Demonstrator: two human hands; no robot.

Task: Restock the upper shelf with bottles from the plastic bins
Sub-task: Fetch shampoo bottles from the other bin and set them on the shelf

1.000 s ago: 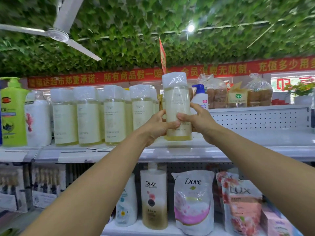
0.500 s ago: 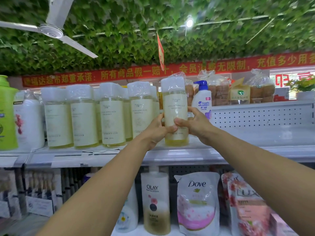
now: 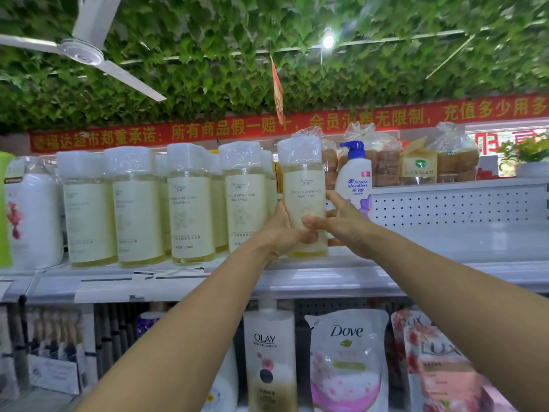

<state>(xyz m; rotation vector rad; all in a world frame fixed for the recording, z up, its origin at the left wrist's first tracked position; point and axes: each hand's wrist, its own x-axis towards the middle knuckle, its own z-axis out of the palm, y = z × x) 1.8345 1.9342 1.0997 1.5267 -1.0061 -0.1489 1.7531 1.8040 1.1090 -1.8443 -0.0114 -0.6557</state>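
Both hands are up at the upper shelf, and between them stands a pale yellow bottle, upright, wrapped in clear plastic with a cream label reading "Camellia Amino Acid Fragrance". The left hand curls round the bottle's lower left side, with its thumb across the front near the base. The right hand comes in from the other side: its thumb presses across the front of the label, just above the left thumb, while its fingers wrap round the right side and reach behind. So the bottle is clamped low down, lower half in the fingers, cap and upper label free above them. Its base sits right at the shelf surface, near the front; whether it is fully down or a touch above, I cannot tell.

Just to the left, a row of matching bottles stands upright on the same shelf, the nearest one close beside the held bottle. To the right and behind, a white Head & Shoulders pump bottle stands against the perforated back panel. Below the shelf edge sit an Olay bottle and a Dove refill pouch.
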